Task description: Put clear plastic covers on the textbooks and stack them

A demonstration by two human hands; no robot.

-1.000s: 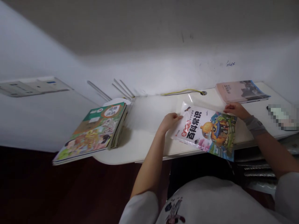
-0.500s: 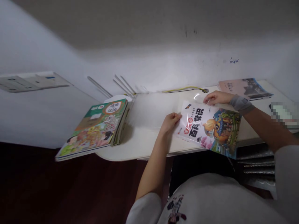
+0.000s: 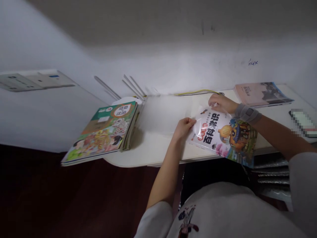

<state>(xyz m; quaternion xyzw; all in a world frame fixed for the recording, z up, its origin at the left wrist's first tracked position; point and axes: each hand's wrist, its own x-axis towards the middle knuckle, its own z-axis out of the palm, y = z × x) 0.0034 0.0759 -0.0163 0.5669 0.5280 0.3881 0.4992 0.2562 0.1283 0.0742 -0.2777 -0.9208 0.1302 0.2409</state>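
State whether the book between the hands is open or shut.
Shut: the book shows its front cover, title and picture facing up, with no inside pages visible.

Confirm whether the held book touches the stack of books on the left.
Apart. The head view shows white table and the left hand between the book and the stack of books.

The left hand (image 3: 183,128) pinches a glossy book (image 3: 223,135) at its nine o'clock edge; the right hand (image 3: 222,103) curls at twelve. Farther out lie stacked books (image 3: 104,132) at nine, a pink booklet (image 3: 263,94) at two.
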